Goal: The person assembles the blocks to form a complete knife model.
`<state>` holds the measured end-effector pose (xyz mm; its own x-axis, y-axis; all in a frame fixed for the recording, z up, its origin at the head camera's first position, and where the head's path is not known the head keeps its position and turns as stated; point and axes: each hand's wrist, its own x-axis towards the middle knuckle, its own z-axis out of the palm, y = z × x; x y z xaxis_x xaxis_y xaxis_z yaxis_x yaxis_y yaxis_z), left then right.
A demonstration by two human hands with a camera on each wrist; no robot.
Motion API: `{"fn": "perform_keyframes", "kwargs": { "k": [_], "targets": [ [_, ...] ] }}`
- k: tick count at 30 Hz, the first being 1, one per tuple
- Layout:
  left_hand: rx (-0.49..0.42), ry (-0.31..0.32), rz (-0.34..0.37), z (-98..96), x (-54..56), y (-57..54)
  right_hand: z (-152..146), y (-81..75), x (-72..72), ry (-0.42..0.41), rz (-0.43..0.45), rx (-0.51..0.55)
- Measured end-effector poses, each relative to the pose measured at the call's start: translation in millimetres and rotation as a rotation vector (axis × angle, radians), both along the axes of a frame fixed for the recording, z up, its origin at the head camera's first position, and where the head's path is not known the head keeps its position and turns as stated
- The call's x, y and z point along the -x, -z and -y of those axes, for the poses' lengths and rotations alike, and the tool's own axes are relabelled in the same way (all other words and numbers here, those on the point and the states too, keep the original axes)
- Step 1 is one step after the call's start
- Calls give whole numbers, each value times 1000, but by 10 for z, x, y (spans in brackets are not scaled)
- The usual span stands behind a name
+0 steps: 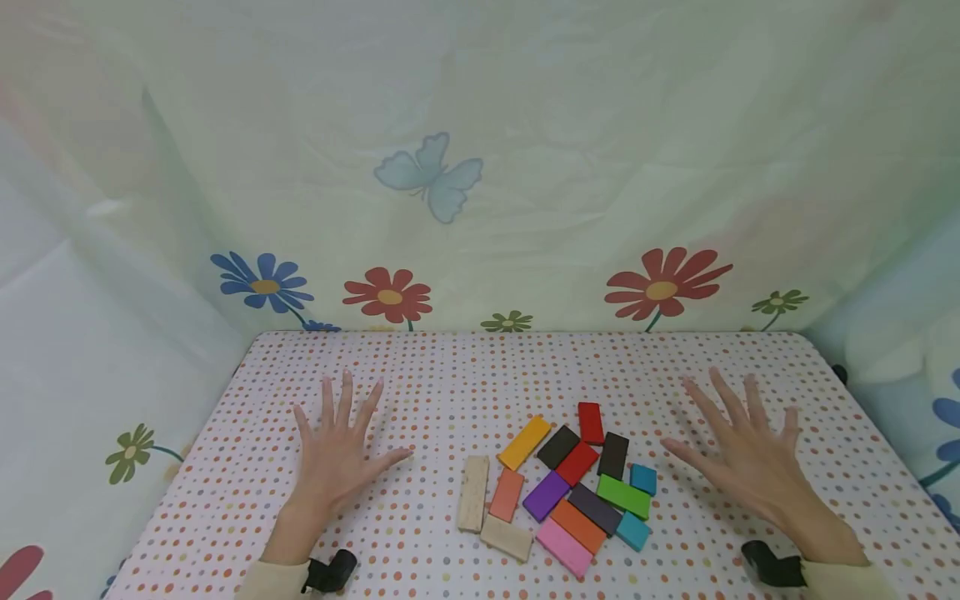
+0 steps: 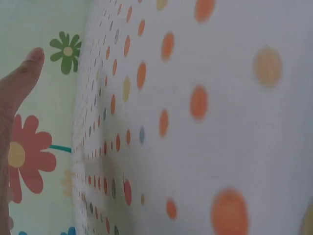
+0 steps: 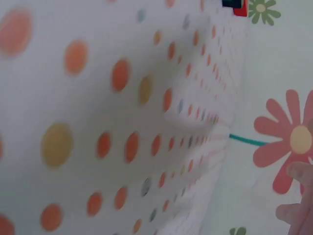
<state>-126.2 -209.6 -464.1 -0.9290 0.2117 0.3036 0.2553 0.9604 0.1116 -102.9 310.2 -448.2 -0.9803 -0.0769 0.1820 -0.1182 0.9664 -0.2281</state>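
Both hands hover palm down over a dotted table with fingers spread. My left hand (image 1: 333, 458) is left of a loose group of coloured blocks, and my right hand (image 1: 750, 458) is to their right; neither touches anything. Among the blocks are a yellow block (image 1: 524, 442), a purple block (image 1: 547, 496), a green block (image 1: 624, 497), a pink block (image 1: 565, 547) and an orange block (image 1: 578, 527). Two plain wooden blocks (image 1: 472, 493) lie at the group's left side. Two small blue blocks (image 1: 642, 479) lie nearest my right hand. In the left wrist view the thumb (image 2: 24, 78) shows.
The dotted tabletop (image 1: 450, 375) ends at a back edge against a hanging cloth (image 1: 525, 167) printed with flowers and a butterfly. More cloth hangs at the left and right sides. Black wrist straps (image 1: 330, 572) sit at the cuffs of light sleeves.
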Motion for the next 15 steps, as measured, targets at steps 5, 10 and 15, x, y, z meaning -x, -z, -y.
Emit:
{"fn": "perform_keyframes", "kwargs": {
  "k": [5,10,15],
  "targets": [
    [-18,-47,41,-234,-49,-48,185,-60,33,-55,-8,-6],
    [-61,25,-5,-568,-161,-48,462,-153,68,-165,-46,5],
    [-192,103,105,-921,-309,-38,782,-279,146,-334,-56,40]
  ]
}}
